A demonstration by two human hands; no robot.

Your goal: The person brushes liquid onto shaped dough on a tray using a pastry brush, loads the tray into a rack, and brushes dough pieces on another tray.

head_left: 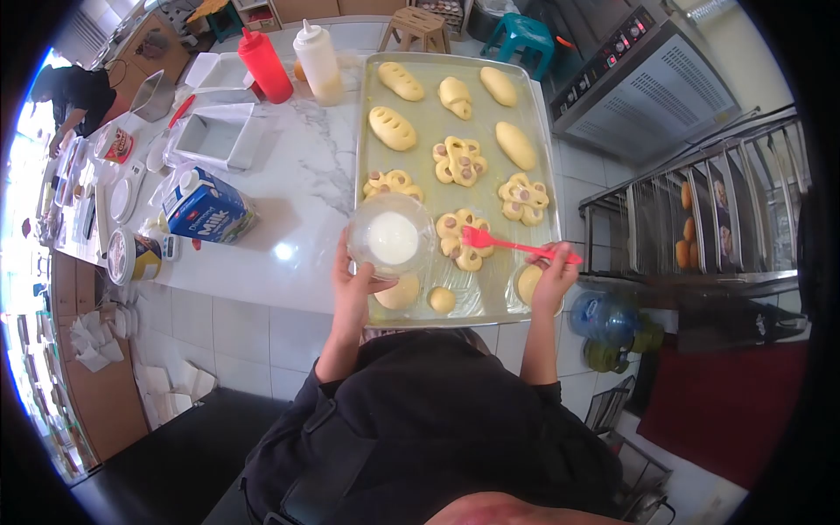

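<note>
My left hand (352,282) is wrapped round a clear bowl (393,238) of white liquid, held over the lower left of a large baking tray (360,105). Between the fingers of my right hand (553,273) is the handle of a red brush (516,246). Its head touches or hovers just over a flower-shaped dough piece (464,254) with brown slices. More shaped dough lies on the tray: another flower piece (523,199), scored ovals (392,129), plain ovals (515,145) and a small round ball (441,299). The bowl hides part of the dough beneath it.
Left of the tray stand a milk carton (208,208), a red squeeze bottle (265,67), a white-capped bottle (318,66), a white container (217,136) and a tub (133,256). A rack (709,214) is at the right. Another person (79,98) is at the far left.
</note>
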